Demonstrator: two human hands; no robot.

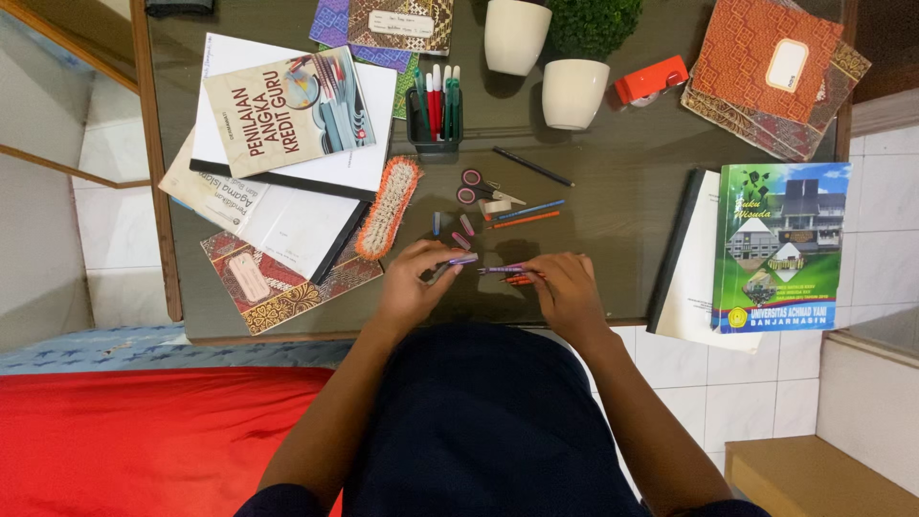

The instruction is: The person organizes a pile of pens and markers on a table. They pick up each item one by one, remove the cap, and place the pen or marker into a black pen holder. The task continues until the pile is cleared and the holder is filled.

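Note:
My left hand (414,278) rests on the dark desk (622,206) near its front edge, fingers pinched on a small purple pen cap (463,259). My right hand (565,285) lies just to the right of it, holding a purple pen (502,270) with an orange pen (520,280) beneath it. The cap and the pen tip are a short gap apart. Just beyond my hands lie a few loose caps (461,233), a blue pen (529,209) and an orange pen (525,219).
Small scissors (476,190), a black pen (532,166), an orange brush (388,208), a pen holder (436,110), two white pots (572,91), an orange tape dispenser (651,79). Books stacked left (287,110) and right (780,244). Red bedding (144,440) lower left.

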